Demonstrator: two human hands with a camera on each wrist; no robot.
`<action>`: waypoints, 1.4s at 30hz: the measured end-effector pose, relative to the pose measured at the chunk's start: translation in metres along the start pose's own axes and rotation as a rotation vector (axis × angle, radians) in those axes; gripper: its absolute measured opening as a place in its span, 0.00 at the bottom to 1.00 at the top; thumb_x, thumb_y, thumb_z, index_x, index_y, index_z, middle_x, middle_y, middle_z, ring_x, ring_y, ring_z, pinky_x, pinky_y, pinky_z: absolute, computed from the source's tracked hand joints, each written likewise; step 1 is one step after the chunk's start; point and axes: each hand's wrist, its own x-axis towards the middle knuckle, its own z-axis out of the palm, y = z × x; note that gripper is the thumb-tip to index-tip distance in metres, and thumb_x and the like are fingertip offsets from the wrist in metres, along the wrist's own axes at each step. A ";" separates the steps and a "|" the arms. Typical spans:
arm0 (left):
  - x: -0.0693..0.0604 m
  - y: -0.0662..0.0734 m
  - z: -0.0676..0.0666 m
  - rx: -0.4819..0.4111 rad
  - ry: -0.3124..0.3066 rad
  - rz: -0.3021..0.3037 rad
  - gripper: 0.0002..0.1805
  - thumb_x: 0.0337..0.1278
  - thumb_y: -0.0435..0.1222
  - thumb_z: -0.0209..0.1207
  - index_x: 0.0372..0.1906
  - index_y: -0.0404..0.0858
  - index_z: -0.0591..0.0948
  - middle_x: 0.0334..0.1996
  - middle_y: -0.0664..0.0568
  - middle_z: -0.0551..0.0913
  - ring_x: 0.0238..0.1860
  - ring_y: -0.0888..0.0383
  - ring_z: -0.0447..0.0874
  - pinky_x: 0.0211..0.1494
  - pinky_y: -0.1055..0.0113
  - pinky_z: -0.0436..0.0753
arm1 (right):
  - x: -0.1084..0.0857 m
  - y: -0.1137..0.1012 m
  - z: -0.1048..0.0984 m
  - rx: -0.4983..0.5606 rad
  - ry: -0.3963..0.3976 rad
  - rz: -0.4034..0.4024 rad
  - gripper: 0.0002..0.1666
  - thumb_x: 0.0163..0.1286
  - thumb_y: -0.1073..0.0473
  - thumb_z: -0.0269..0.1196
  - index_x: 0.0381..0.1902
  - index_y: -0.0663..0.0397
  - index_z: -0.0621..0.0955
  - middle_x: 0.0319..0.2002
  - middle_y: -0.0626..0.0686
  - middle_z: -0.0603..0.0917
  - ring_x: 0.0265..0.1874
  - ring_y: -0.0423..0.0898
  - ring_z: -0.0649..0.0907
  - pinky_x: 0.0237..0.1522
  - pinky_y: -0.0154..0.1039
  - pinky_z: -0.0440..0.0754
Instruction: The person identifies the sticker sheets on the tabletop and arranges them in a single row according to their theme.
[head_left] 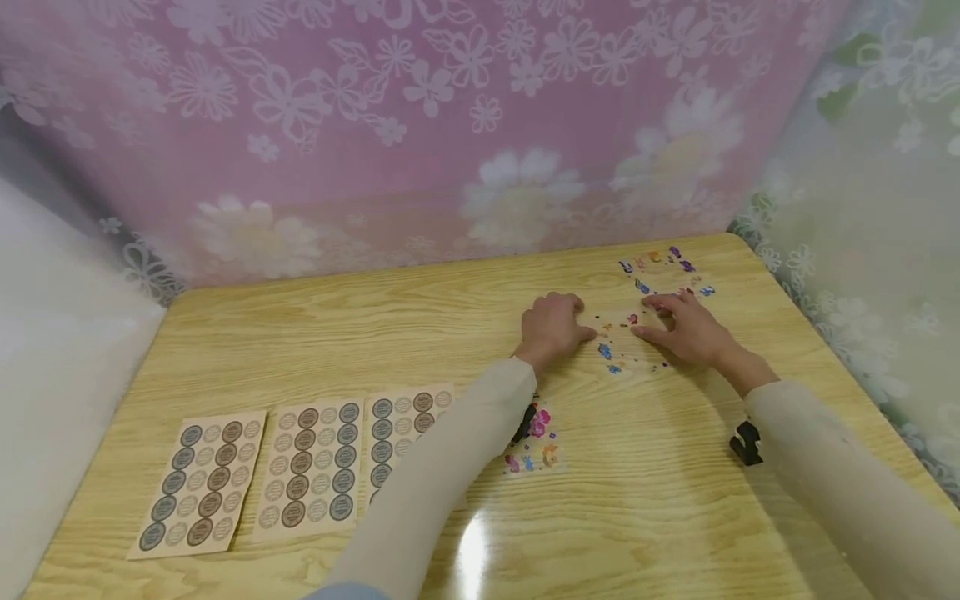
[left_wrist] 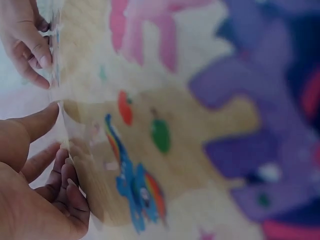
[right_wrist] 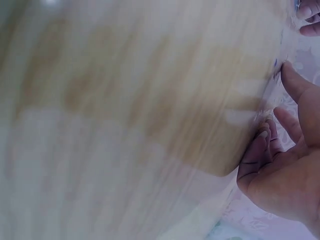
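Note:
A clear sheet of small colourful stickers [head_left: 605, 351] lies flat on the table between the two hands. My left hand [head_left: 551, 329] rests at its left side, thumb toward the stickers; the left wrist view shows thumb and index fingertips apart. My right hand [head_left: 690, 331] touches the sheet's right part with spread thumb and fingers. In the right wrist view, the fingertips of the right hand [right_wrist: 290, 150] rest on the surface. Partly hidden by the left forearm is another clear sticker sheet [head_left: 538, 425]. Cartoon pony stickers, one blue pony [left_wrist: 132, 187] among them, fill the left wrist view.
More colourful stickers [head_left: 686, 266] lie at the back right corner. On the left are three tan sheets of round labels: a left sheet [head_left: 202, 483], a middle sheet [head_left: 311, 462] and a right sheet [head_left: 403, 407] partly under the left sleeve. A flowered curtain [head_left: 450, 192] borders the table [head_left: 315, 333].

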 end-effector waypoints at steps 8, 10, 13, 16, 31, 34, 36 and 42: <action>0.001 -0.003 -0.002 -0.044 -0.007 -0.031 0.21 0.53 0.54 0.65 0.51 0.53 0.83 0.47 0.62 0.81 0.42 0.60 0.80 0.39 0.64 0.79 | 0.005 -0.005 -0.007 0.038 -0.114 0.031 0.47 0.68 0.38 0.59 0.71 0.64 0.59 0.62 0.74 0.65 0.68 0.71 0.47 0.60 0.71 0.51; 0.001 -0.002 -0.003 -0.050 -0.012 -0.041 0.20 0.53 0.54 0.65 0.50 0.53 0.83 0.46 0.63 0.81 0.42 0.60 0.79 0.40 0.63 0.79 | 0.006 -0.005 -0.010 0.068 -0.124 0.020 0.46 0.68 0.40 0.59 0.70 0.65 0.59 0.61 0.74 0.65 0.66 0.70 0.55 0.59 0.69 0.57; 0.002 -0.001 -0.002 -0.058 -0.014 -0.053 0.19 0.53 0.54 0.65 0.49 0.54 0.84 0.45 0.64 0.81 0.41 0.61 0.78 0.41 0.63 0.78 | 0.007 -0.004 -0.013 0.105 -0.131 0.004 0.42 0.69 0.44 0.59 0.68 0.67 0.61 0.57 0.71 0.66 0.58 0.65 0.67 0.55 0.64 0.65; 0.003 -0.001 -0.001 -0.055 -0.011 -0.060 0.18 0.52 0.55 0.65 0.48 0.55 0.84 0.45 0.64 0.80 0.42 0.61 0.77 0.41 0.63 0.77 | 0.008 -0.003 -0.015 0.117 -0.134 -0.008 0.40 0.69 0.47 0.60 0.66 0.70 0.63 0.55 0.70 0.68 0.54 0.63 0.69 0.53 0.62 0.68; 0.005 -0.006 0.003 -0.069 -0.002 -0.062 0.21 0.47 0.58 0.67 0.47 0.57 0.81 0.43 0.65 0.77 0.42 0.62 0.72 0.40 0.66 0.73 | 0.024 -0.007 -0.020 0.007 -0.150 -0.031 0.35 0.70 0.47 0.59 0.64 0.68 0.66 0.45 0.68 0.73 0.44 0.61 0.73 0.45 0.59 0.70; 0.006 -0.006 0.004 -0.067 -0.009 -0.058 0.22 0.47 0.59 0.67 0.47 0.57 0.81 0.43 0.65 0.76 0.42 0.63 0.72 0.39 0.67 0.72 | 0.027 -0.009 -0.020 -0.007 -0.158 -0.031 0.38 0.70 0.46 0.59 0.65 0.69 0.66 0.50 0.72 0.69 0.51 0.65 0.69 0.51 0.65 0.66; 0.006 -0.006 0.004 -0.067 -0.012 -0.055 0.22 0.47 0.59 0.67 0.47 0.57 0.81 0.42 0.65 0.76 0.42 0.64 0.72 0.38 0.68 0.72 | 0.028 -0.011 -0.020 -0.007 -0.167 -0.043 0.38 0.70 0.47 0.60 0.65 0.70 0.66 0.51 0.73 0.68 0.53 0.66 0.67 0.52 0.66 0.65; 0.005 -0.009 0.003 -0.088 -0.014 -0.048 0.23 0.47 0.58 0.67 0.48 0.54 0.80 0.35 0.64 0.74 0.38 0.64 0.70 0.37 0.70 0.70 | 0.032 -0.013 -0.020 0.016 -0.159 -0.084 0.29 0.68 0.50 0.62 0.53 0.70 0.73 0.48 0.68 0.72 0.47 0.60 0.72 0.48 0.58 0.69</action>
